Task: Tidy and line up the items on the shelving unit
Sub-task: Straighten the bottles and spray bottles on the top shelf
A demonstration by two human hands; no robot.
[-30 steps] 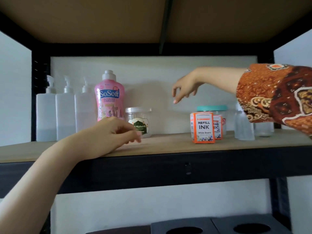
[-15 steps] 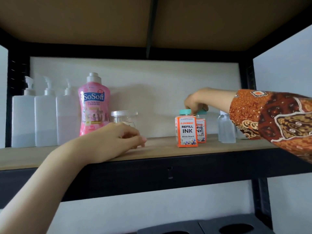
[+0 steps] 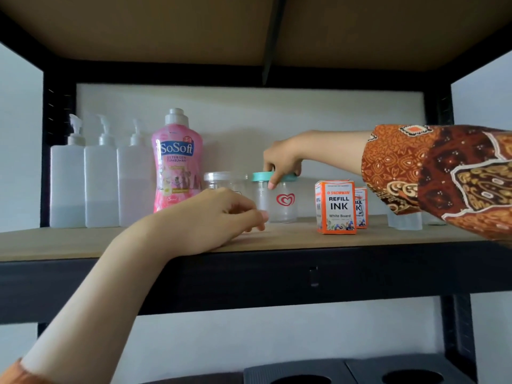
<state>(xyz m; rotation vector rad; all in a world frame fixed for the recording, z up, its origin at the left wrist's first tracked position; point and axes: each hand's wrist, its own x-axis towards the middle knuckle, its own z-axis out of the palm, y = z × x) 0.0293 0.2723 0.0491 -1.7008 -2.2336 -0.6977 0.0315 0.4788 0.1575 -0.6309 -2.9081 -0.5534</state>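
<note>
Clear jar [image 3: 281,202], teal lid [image 3: 274,177], red heart logo, upright mid-shelf [image 3: 388,235] between clear-lidded jar [image 3: 219,181] and orange ink boxes [image 3: 336,207]. Right hand [image 3: 282,162] grips lid from above. Left hand [image 3: 213,214] loosely curled, empty, resting on shelf edge.

The right arm wore a loose batik sleeve [image 3: 443,178] in orange, rust and dark brown, patterned with fine scrolls, dots and pale-edged panels, ending short of the wrist. The left forearm was bare, with an orange cuff [image 3: 12,374] at the frame's lower corner
</note>
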